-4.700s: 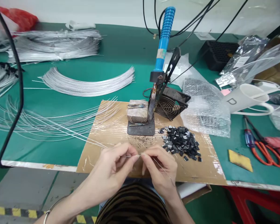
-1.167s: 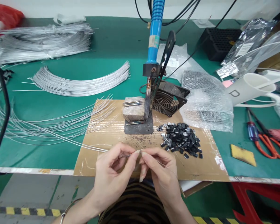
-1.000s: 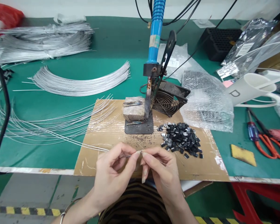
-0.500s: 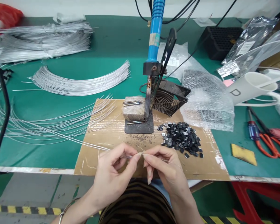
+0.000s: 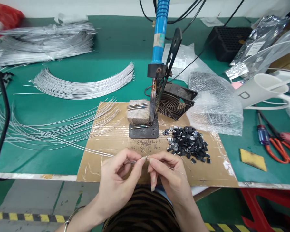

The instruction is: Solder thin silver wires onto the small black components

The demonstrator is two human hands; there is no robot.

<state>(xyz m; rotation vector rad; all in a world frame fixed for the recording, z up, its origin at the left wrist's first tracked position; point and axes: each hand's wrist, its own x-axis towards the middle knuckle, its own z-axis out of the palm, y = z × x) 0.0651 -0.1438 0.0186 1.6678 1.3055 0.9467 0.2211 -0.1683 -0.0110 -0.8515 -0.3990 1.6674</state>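
My left hand (image 5: 118,180) pinches the end of a thin silver wire (image 5: 70,144) that trails off to the left over the cardboard mat (image 5: 111,141). My right hand (image 5: 170,178) is pinched tip to tip against it, holding something too small to name, with another fine wire curving off to the right. Both hands hover over the mat's near edge. A pile of small black parts (image 5: 187,144) lies just beyond my right hand. Behind it a blue-handled soldering iron (image 5: 158,48) stands in its metal stand (image 5: 143,130).
Bundles of curved silver wires (image 5: 84,85) lie across the green table (image 5: 62,106) at the left. A small fan (image 5: 175,103), bubble wrap (image 5: 214,103), a white mug (image 5: 258,91), red scissors (image 5: 279,146) and a yellow sponge (image 5: 252,159) are at the right. A black cable (image 5: 2,112) hangs at far left.
My hands have stayed pinched together at the wire's end with only small finger shifts. The view has drifted slightly since the oldest frame.
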